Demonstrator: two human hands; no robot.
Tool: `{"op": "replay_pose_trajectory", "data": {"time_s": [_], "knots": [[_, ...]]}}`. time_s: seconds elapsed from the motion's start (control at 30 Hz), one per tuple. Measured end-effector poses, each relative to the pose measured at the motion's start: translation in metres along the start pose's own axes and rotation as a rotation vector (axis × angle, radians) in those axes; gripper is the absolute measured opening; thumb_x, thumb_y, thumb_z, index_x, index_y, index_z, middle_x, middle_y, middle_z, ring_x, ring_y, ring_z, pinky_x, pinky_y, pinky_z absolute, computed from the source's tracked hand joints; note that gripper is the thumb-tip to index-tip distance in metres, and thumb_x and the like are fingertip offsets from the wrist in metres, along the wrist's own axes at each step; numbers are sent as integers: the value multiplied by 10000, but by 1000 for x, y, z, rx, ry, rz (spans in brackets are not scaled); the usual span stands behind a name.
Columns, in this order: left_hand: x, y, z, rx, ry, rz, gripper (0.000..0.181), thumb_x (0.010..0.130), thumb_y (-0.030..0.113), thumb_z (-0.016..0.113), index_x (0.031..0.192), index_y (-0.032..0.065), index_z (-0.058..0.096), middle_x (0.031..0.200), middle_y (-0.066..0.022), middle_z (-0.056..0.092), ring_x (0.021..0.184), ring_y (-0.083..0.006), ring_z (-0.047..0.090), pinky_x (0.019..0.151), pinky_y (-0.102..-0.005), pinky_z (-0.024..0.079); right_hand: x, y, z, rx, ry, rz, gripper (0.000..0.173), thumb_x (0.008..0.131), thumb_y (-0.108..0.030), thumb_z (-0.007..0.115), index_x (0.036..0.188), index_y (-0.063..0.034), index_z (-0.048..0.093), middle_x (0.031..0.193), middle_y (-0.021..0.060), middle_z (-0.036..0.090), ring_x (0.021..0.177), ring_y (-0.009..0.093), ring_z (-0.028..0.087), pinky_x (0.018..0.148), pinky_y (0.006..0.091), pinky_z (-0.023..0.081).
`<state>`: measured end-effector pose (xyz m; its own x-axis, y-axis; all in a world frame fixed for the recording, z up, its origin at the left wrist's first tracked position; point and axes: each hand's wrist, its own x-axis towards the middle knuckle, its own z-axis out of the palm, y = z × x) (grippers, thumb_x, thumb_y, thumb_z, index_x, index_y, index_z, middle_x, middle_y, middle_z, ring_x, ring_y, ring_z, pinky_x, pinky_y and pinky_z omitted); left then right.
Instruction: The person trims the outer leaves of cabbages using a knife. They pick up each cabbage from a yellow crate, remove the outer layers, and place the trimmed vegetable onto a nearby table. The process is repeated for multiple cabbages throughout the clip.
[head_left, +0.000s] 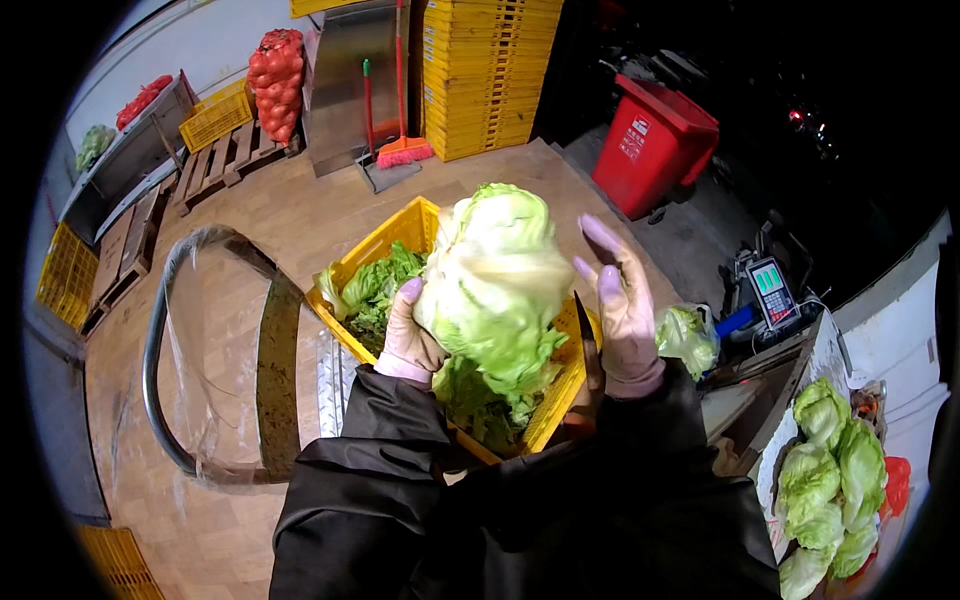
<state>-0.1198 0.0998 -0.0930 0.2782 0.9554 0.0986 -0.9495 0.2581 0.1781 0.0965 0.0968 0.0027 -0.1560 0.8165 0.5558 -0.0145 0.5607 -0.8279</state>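
A head of lettuce (491, 285), pale green and partly blurred, is above a yellow plastic crate (382, 238). My left hand (411, 334), in a thin glove with purple fingertips, supports its left side. To the right of the lettuce, my gloved right hand (624, 315) is raised with its fingers apart and no lettuce in them. A dark pointed knife blade (585, 326) shows beside the right palm, tip upward; its lower end is unclear. Loose green lettuce leaves (382, 281) lie inside the crate, partly hidden by the lettuce head.
Several lettuces (817, 480) lie at right, near a scale display (772, 292) and a bagged lettuce (686, 337). A metal-framed cart (154, 352) stands left. Behind are stacked yellow crates (487, 82), a red bin (652, 142), a broom (405, 150) and a red net sack (276, 82).
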Motion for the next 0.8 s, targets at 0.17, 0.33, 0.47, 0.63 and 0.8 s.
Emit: {"op": "replay_pose_trajectory", "data": {"time_s": [0.17, 0.33, 0.47, 0.63, 0.8], "knots": [[2, -6, 5, 148, -37, 30, 717, 809, 245, 640, 1384, 5, 285, 1363, -163, 416, 1235, -288, 442, 1042, -435, 364, 9, -21, 21, -594, -155, -196, 412, 741, 70, 631, 1125, -77, 613, 1276, 132, 493, 1275, 269, 366, 1009, 336, 369], [2, -7, 0, 108, -7, 70, 656, 834, 246, 613, 1373, 19, 317, 1360, -153, 425, 1233, -287, 444, 1038, -439, 367, 6, -6, 9, -314, -31, -293, 247, 840, -48, 604, 1086, -65, 613, 1225, 125, 545, 1242, 284, 422, 1017, 373, 356], [1, -9, 1, -83, 91, 106, 580, 833, 300, 607, 1329, 69, 414, 1320, -111, 486, 1210, -286, 463, 1045, -462, 337, 5, 8, 1, -83, 115, -341, 276, 901, -167, 556, 1156, -63, 545, 1219, 175, 539, 1218, 294, 449, 1025, 395, 342], [5, -13, -5, -124, 107, 200, 564, 825, 350, 608, 1310, 106, 451, 1312, -97, 497, 1210, -291, 456, 1047, -478, 325, -2, 9, 4, -141, 192, -279, 362, 947, -231, 473, 1206, 23, 476, 1286, 205, 474, 1176, 291, 484, 1003, 396, 392], [5, -10, -5, -143, 54, 325, 608, 803, 345, 645, 1328, 122, 435, 1342, -85, 472, 1232, -289, 438, 1063, -483, 308, -14, 8, 19, -23, 344, -159, 372, 960, -200, 455, 1229, 56, 441, 1261, 175, 494, 1118, 275, 524, 961, 388, 434]]}}
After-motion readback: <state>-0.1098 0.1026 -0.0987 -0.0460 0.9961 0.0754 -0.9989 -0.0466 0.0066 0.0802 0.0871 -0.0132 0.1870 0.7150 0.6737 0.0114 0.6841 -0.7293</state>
